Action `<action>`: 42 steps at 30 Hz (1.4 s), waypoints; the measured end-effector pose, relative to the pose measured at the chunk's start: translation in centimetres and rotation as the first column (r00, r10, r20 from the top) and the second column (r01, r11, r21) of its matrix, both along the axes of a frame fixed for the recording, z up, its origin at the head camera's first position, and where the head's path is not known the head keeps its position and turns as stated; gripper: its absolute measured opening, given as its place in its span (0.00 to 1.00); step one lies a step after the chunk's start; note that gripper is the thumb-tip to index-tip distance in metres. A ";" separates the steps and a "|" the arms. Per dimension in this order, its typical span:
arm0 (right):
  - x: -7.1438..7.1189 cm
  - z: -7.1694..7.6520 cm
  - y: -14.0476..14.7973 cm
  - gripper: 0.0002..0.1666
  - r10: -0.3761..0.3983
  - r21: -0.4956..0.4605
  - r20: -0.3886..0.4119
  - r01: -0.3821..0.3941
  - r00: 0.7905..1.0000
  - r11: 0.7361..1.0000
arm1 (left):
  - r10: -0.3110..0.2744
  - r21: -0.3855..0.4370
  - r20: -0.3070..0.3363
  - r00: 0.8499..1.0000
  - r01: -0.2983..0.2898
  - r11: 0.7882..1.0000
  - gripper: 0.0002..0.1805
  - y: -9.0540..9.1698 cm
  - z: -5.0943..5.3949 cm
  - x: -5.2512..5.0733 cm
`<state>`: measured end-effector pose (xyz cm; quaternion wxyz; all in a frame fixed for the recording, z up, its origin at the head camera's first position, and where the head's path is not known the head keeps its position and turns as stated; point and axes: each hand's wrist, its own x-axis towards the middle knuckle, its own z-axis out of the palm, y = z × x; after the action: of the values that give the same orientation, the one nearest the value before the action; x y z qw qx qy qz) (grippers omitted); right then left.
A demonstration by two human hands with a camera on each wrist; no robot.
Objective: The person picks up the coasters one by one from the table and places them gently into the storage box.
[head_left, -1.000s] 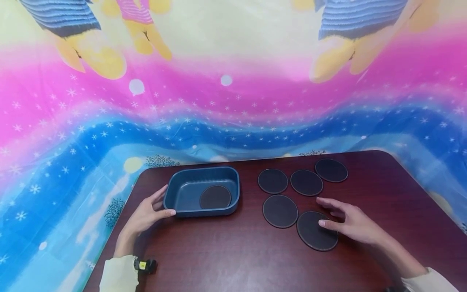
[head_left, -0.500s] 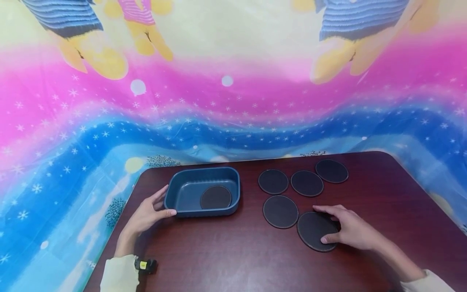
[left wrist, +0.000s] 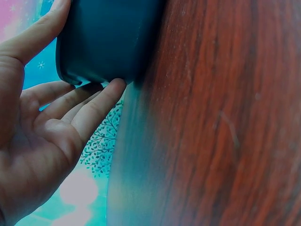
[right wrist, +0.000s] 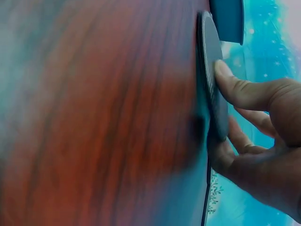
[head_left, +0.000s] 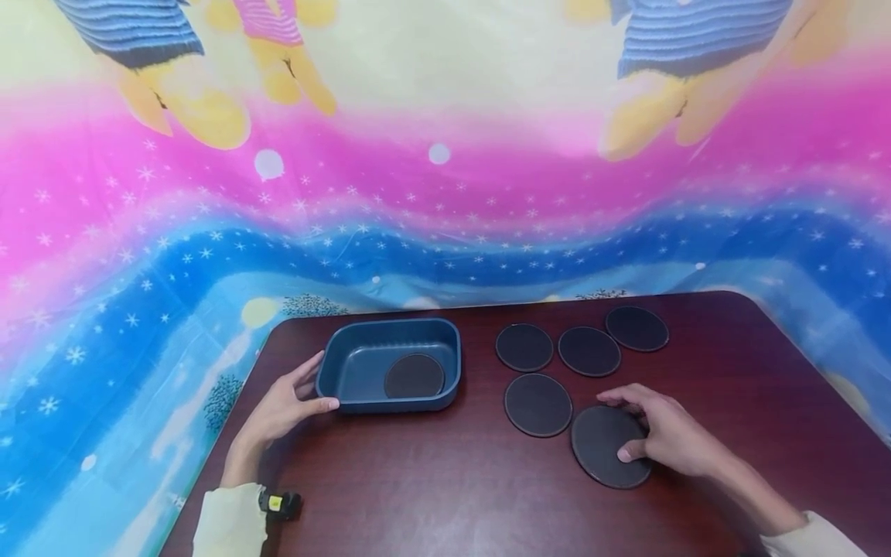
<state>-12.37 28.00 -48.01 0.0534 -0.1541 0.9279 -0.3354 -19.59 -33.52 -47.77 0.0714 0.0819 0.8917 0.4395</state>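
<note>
A round dark coaster (head_left: 607,447) with a stitched edge is in my right hand (head_left: 671,433). The thumb lies on its top face while the other fingers are at its far edge and below. In the right wrist view the coaster (right wrist: 214,75) is tilted, with one side raised off the table. My left hand (head_left: 281,406) holds the left end of a dark blue rectangular container (head_left: 390,404), thumb at the front corner and fingers against the end wall. Inside the container, toward its right, lies another coaster (head_left: 414,376). The left wrist view shows fingertips touching the container (left wrist: 108,42).
Several more coasters lie flat on the dark red wooden table (head_left: 445,480): a near one (head_left: 538,405), a back-left one (head_left: 524,347), a middle one (head_left: 588,351) and a far-right one (head_left: 636,328). A patterned cloth (head_left: 445,201) hangs behind the table.
My right hand's thumb and fingers have closed on the nearest coaster, which now sits slightly raised and nearer to me. The left hand and container have kept their places.
</note>
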 end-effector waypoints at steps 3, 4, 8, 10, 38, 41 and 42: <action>-0.2 0.0 0.3 0.45 -0.011 -0.064 0.046 0.014 0.999 0.998 | -0.004 -0.004 -0.003 1.000 0.004 1.000 0.59 0.0 0.0 0.0; -0.3 0.1 0.4 0.44 -0.008 -0.085 0.062 0.014 0.998 0.996 | -0.003 0.000 -0.003 1.000 0.003 1.000 0.58 0.0 0.1 0.0; -0.7 0.2 0.8 0.39 0.019 -0.185 0.128 0.005 0.992 0.983 | -0.004 0.015 0.000 1.000 0.004 1.000 0.58 0.1 0.4 0.1; -0.8 0.2 1.0 0.37 0.033 -0.230 0.153 0.003 0.988 0.973 | -0.001 0.026 0.008 1.000 0.001 1.000 0.58 0.2 0.5 0.1; -2.2 -0.4 1.7 0.36 -0.063 -0.545 0.379 0.278 0.923 0.791 | 0.006 0.030 0.010 1.000 -0.006 1.000 0.57 0.1 0.3 0.0; -2.3 -0.4 1.6 0.33 -0.048 -0.592 0.397 0.296 0.917 0.750 | 0.004 0.031 0.010 1.000 -0.004 1.000 0.57 0.0 0.2 0.0; -2.4 -0.4 1.6 0.32 -0.044 -0.605 0.403 0.302 0.914 0.737 | 0.004 0.031 0.011 1.000 -0.005 1.000 0.57 0.0 0.1 0.0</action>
<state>-14.74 29.55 -48.40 0.1339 -0.0098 0.7350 -0.6646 -19.60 -33.49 -47.62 0.0740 0.0786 0.8846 0.4537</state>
